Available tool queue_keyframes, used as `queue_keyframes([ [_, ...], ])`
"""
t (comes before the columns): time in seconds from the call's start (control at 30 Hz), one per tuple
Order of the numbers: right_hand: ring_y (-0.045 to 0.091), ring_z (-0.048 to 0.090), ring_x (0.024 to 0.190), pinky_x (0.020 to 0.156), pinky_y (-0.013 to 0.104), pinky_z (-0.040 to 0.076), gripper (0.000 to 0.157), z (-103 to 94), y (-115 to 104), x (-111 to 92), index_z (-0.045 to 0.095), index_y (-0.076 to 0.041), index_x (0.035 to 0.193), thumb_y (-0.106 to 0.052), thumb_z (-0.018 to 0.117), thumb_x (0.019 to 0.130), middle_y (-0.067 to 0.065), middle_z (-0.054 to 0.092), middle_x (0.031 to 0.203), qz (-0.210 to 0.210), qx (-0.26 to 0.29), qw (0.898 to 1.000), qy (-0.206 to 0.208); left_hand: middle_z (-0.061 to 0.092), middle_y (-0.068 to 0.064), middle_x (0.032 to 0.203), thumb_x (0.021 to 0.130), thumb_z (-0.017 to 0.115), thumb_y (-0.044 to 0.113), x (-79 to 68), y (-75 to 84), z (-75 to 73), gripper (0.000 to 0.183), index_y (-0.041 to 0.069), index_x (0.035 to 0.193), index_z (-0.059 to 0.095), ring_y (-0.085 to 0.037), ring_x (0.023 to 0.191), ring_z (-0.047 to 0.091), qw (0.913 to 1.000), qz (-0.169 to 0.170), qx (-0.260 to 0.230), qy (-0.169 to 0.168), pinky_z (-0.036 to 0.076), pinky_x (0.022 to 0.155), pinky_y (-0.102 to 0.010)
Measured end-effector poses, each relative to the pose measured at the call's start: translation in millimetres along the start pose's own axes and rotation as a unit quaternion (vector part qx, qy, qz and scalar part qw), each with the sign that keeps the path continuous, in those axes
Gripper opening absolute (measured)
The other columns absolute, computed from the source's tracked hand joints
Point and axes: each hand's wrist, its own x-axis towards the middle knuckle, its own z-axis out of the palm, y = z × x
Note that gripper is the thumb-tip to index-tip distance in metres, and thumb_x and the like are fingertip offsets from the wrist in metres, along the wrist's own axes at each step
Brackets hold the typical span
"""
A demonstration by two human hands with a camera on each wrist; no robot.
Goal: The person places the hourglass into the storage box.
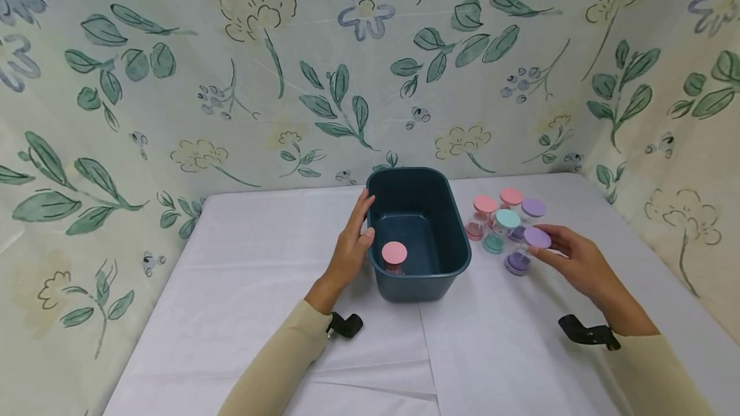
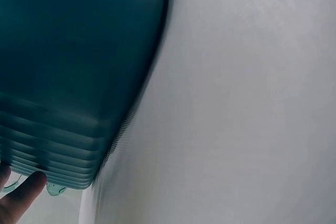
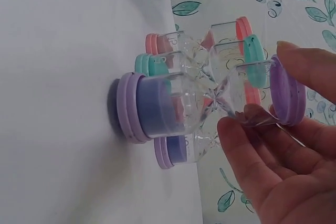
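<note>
My right hand (image 1: 578,262) pinches a purple-capped sand timer (image 3: 157,106) by its upper end, thumb at the cap and fingers against the clear upper bulb. Purple sand lies in its lower bulb; whether its base touches the table I cannot tell. Just beyond it stand a teal sand timer (image 1: 507,219), another purple sand timer (image 1: 532,208) and two pink sand timers (image 1: 484,204). My left hand (image 1: 347,249) rests with extended fingers on the left side of a dark teal bin (image 1: 421,287). Inside the bin, near its front left corner, is a pink-capped sand timer (image 1: 394,253).
A white cloth covers the table (image 1: 260,275), with creases near the front. Floral fabric (image 1: 347,82) hangs behind and along the sides. The bin stands near the table's back edge, left of the timers. Each wrist wears a black camera mount (image 1: 345,325).
</note>
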Motion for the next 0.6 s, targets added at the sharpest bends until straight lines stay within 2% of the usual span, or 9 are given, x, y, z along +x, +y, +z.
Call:
queue_keyframes([
  [0.1, 0.046, 0.047, 0.121, 0.074, 0.008, 0.047, 0.065, -1.1, -3, -1, 0.043, -0.001, 0.14, -0.038, 0.064, 0.091, 0.024, 0.049, 0.134, -0.002, 0.004, 1.0, 0.002, 0.01, -0.003, 0.162, 0.098, 0.033, 0.043, 0.5, 0.4, -0.4, 0.065, 0.011, 0.154, 0.023, -0.017, 0.148, 0.009, 1.0, -0.001, 0.001, -0.001, 0.015, 0.117, -0.047],
  [0.17, 0.046, 0.047, 0.121, 0.073, 0.003, 0.043, 0.065, -1.5, -4, -2, 0.043, 0.0, 0.14, -0.037, 0.064, 0.091, 0.025, 0.048, 0.134, -0.006, 0.009, 1.0, 0.002, 0.011, -0.003, 0.162, 0.098, 0.034, 0.039, 0.3, 1.2, -0.2, 0.063, 0.01, 0.153, 0.023, -0.016, 0.148, 0.009, 1.0, -0.001, 0.002, -0.001, 0.015, 0.117, -0.046],
  [0.23, 0.045, 0.047, 0.12, 0.072, 0.002, 0.042, 0.064, -1.9, -6, -3, 0.043, -0.001, 0.14, -0.037, 0.064, 0.091, 0.024, 0.048, 0.135, -0.009, 0.01, 1.0, 0.002, 0.011, -0.007, 0.162, 0.098, 0.035, 0.032, 0.4, 6.4, -1.5, 0.061, 0.007, 0.153, 0.023, -0.018, 0.148, 0.01, 1.0, 0.0, -0.001, -0.001, 0.015, 0.117, -0.047],
  [0.37, 0.039, 0.049, 0.117, 0.073, 0.003, 0.042, 0.062, -3.9, -11, -5, 0.045, -0.002, 0.138, -0.037, 0.065, 0.091, 0.022, 0.049, 0.135, -0.015, 0.009, 1.0, 0.003, 0.012, -0.008, 0.162, 0.097, 0.036, 0.023, 0.4, 5.7, -1.4, 0.059, 0.008, 0.153, 0.024, -0.018, 0.148, 0.01, 1.0, 0.003, -0.002, 0.0, 0.016, 0.116, -0.048],
  [0.6, 0.038, 0.053, 0.114, 0.074, 0.005, 0.045, 0.06, -6.3, -24, -9, 0.048, -0.004, 0.136, -0.038, 0.066, 0.09, 0.018, 0.053, 0.131, -0.019, 0.007, 1.0, 0.012, 0.011, -0.004, 0.162, 0.098, 0.035, 0.029, 0.1, 1.9, -0.8, 0.06, 0.011, 0.154, 0.023, -0.016, 0.148, 0.01, 1.0, -0.001, 0.004, 0.0, 0.016, 0.116, -0.048],
])
